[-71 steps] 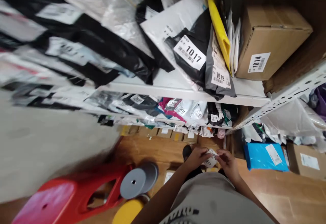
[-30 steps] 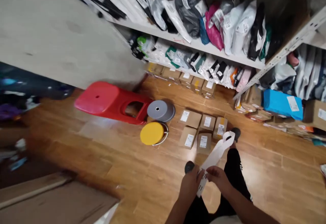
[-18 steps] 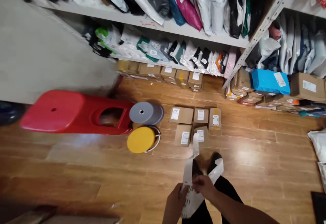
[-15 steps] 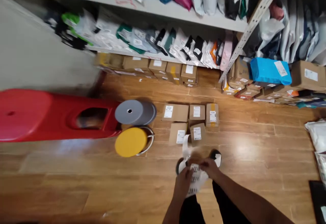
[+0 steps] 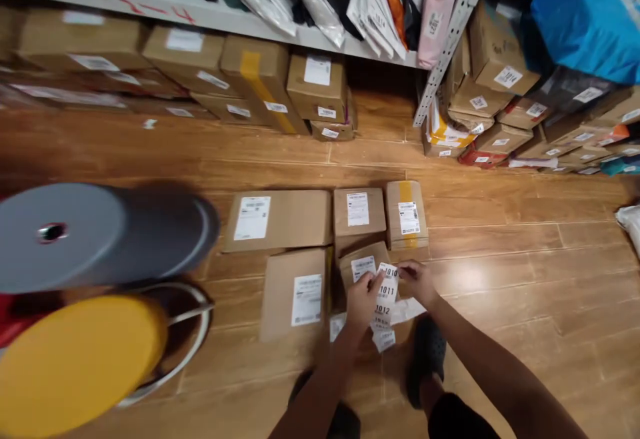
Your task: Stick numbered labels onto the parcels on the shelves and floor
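Note:
My left hand (image 5: 361, 302) and my right hand (image 5: 418, 280) together pinch a white strip of number labels (image 5: 385, 298) printed 1010, 1011, 1012, its loose end hanging down. The strip is held just over a small cardboard box (image 5: 363, 268) with a white shipping label. That box lies on the wooden floor in a cluster with a larger box (image 5: 296, 292) to its left and three boxes behind: (image 5: 278, 219), (image 5: 359, 211), (image 5: 406, 214). Both hands are closed on the strip.
A grey stool top (image 5: 75, 236) and a yellow stool top (image 5: 75, 366) stand at the left. More cardboard boxes (image 5: 280, 82) sit under the white shelf (image 5: 200, 16) holding bagged parcels. A metal shelf post (image 5: 447, 39) and further boxes (image 5: 500, 106) are at the right. My dark shoes (image 5: 426, 356) are below.
The view has dropped from the shelves to the floor boxes. My hands have unrolled the label strip and carried it down close over the small box.

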### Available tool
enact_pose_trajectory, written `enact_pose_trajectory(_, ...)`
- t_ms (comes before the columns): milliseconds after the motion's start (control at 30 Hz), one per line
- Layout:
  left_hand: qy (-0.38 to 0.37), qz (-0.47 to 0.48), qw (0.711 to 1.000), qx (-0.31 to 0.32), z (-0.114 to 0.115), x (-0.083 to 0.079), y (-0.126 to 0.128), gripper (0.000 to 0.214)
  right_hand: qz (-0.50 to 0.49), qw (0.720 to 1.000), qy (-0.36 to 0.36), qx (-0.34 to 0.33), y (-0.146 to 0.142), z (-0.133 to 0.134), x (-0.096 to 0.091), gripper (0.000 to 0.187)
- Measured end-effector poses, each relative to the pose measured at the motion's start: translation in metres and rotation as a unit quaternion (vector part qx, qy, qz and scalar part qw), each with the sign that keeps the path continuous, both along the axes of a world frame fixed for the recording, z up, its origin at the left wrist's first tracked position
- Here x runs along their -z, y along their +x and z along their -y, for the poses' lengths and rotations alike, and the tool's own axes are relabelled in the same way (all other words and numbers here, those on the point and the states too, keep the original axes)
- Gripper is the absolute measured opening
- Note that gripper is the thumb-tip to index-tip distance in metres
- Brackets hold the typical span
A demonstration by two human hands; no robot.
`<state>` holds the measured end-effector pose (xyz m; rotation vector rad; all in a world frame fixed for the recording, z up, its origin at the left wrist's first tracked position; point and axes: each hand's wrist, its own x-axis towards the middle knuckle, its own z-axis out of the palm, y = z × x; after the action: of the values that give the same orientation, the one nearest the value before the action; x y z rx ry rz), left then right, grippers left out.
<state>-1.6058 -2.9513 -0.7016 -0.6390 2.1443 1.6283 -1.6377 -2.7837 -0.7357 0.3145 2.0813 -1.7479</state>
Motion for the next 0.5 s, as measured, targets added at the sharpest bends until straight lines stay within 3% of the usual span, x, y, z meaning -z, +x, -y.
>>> enact_pose_trajectory(133, 0.090, -0.009, 0.995, 0.048, -0.006, 0.065, -0.008, 0.036, -0.063, 0.998, 0.002, -0.003, -0.007, -0.013, 0.040, 0.023)
enact_pose_trajectory(233, 0.124, -0.006, 0.990, 0.073, -0.017, 0.096, -0.020, 0.041, -0.121, 0.992, 0.015, -0.039, -0.020, -0.030, 0.054, 0.022)
enact_pose_trajectory(333, 0.145, -0.017, 0.986, 0.074, -0.030, 0.107, -0.033, 0.048, -0.140, 0.989, 0.011, -0.037, -0.039, -0.042, 0.063, 0.023)
enact_pose_trajectory(500, 0.213, -0.028, 0.977, 0.002, -0.045, 0.101, -0.042, 0.057, -0.118, 0.992, -0.039, -0.024, -0.058, -0.046, 0.068, 0.029)
